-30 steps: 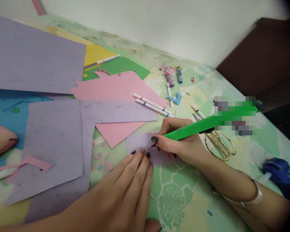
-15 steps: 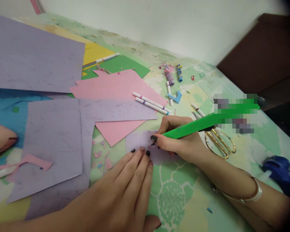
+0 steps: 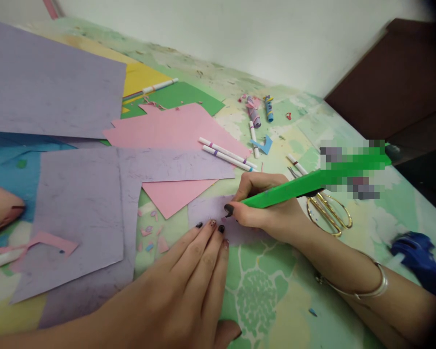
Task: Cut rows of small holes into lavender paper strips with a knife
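Right hand grips green pen, tip near small purple paper. Left hand flat, fingers on paper's near edge. Gold-handled scissors right of right hand.

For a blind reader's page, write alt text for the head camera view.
The right hand holds a bright green pen to a small purple paper piece while the left hand rests its fingers on it. Around them lie larger purple sheets, pink paper, white markers and gold-handled scissors.
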Demonstrator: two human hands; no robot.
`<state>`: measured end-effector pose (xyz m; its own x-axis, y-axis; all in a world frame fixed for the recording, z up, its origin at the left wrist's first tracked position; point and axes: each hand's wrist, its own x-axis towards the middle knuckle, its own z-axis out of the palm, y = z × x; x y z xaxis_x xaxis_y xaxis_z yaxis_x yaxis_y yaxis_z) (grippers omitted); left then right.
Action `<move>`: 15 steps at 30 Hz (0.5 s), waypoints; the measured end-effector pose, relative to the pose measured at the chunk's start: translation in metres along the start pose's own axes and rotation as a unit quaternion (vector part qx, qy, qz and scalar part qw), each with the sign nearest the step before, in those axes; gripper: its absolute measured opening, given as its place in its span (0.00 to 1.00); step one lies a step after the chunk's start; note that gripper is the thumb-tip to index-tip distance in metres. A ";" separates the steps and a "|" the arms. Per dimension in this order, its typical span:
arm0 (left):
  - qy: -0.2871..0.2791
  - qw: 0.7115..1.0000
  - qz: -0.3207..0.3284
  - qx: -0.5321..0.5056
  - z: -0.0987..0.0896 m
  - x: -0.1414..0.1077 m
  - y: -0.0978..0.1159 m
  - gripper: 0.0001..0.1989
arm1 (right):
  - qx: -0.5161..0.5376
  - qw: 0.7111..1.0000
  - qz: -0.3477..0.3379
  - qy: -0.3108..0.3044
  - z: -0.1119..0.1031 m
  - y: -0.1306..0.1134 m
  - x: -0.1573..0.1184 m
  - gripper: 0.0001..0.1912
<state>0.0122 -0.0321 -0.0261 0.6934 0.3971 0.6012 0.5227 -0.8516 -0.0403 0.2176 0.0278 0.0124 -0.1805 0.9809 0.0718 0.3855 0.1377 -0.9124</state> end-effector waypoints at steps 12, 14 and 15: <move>0.000 1.000 -0.001 -0.011 -0.001 0.004 0.001 0.24 | 0.043 0.999 0.028 0.007 0.004 -0.004 -0.001 0.17; -0.004 1.000 0.000 -0.013 -0.002 0.005 0.000 0.24 | 0.041 0.999 0.028 0.010 0.004 -0.004 0.000 0.17; -0.003 1.000 0.002 -0.013 -0.002 0.006 -0.001 0.24 | 0.038 0.999 0.027 0.014 0.004 -0.004 0.000 0.17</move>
<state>0.0151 -0.0299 -0.0206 0.6986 0.3962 0.5958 0.5073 -0.8615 -0.0219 0.2127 0.0266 0.0148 -0.1363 0.9902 0.0311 0.3246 0.0743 -0.9429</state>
